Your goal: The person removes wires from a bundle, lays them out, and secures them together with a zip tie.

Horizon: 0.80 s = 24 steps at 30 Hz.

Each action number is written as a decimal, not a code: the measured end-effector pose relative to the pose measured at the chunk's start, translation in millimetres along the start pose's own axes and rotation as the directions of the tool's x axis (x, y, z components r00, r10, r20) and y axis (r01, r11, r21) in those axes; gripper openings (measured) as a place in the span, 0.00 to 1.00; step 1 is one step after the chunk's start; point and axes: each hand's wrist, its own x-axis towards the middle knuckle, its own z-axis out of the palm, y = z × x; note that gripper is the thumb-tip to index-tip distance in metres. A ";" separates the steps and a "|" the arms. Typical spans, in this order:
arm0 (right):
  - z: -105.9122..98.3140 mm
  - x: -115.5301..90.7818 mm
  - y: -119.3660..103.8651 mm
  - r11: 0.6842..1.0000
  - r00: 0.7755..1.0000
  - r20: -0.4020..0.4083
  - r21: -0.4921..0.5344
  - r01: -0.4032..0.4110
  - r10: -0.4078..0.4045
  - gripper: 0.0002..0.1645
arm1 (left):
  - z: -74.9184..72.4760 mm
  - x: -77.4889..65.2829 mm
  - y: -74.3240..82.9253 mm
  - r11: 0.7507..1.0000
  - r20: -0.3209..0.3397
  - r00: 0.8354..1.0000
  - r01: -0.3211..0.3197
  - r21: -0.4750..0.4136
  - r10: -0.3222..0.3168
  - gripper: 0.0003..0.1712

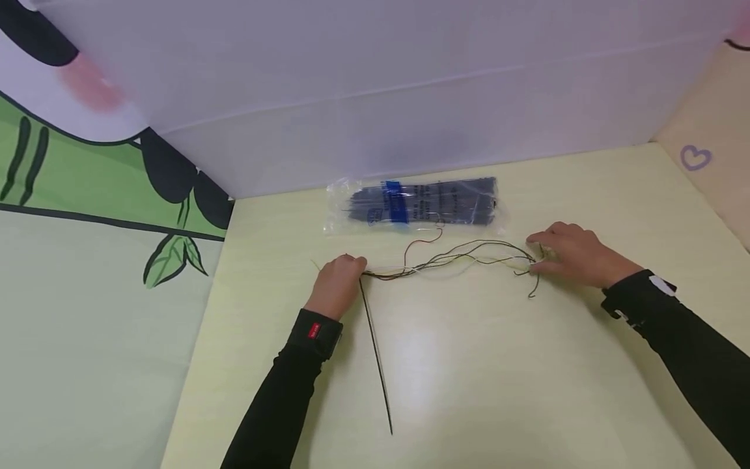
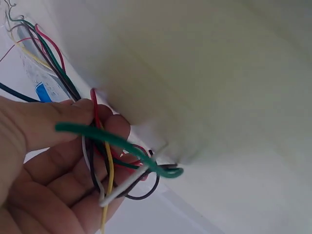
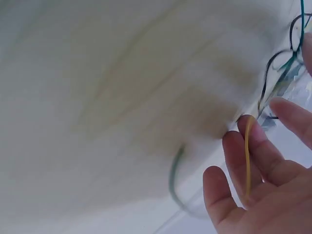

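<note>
A loose bundle of thin coloured wires [image 1: 389, 277] stretches between both hands above the pale table. My left hand [image 1: 335, 284] pinches the bundle near its left end between thumb and fingers. Past that grip, short ends of green wire [image 2: 112, 138], yellow, white, red and black stick out over the palm in the left wrist view. From the same hand one straight dark wire [image 1: 377, 355] runs toward the near edge. At the bundle's right end, my right hand [image 1: 577, 254] has its fingers spread and slightly bent, with a yellow wire [image 3: 248, 156] lying across them.
Behind the wires lies a clear plastic bag [image 1: 459, 202] of dark cable ties with a blue band. A red wire [image 1: 413, 242] bends from the bundle toward it. A pale wall panel [image 1: 381, 124] rises along the table's [image 1: 469, 378] back edge.
</note>
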 end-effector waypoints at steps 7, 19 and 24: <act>-3.5 -1.0 -11.7 0.999 0.995 -0.097 -0.044 0.003 -0.007 0.32 | 2.0 2.1 -1.5 1.000 -0.023 1.000 -0.018 -0.026 0.017 0.12; 19.4 2.6 -53.4 0.908 0.874 -0.272 -0.234 0.347 -0.404 0.11 | 2.2 18.7 -2.1 0.999 -0.027 0.999 -0.039 -0.017 0.039 0.10; 17.9 0.7 -45.9 0.938 0.920 -0.231 -0.224 0.266 -0.316 0.09 | 0.1 21.9 -5.4 1.000 -0.028 0.999 -0.019 -0.018 0.019 0.13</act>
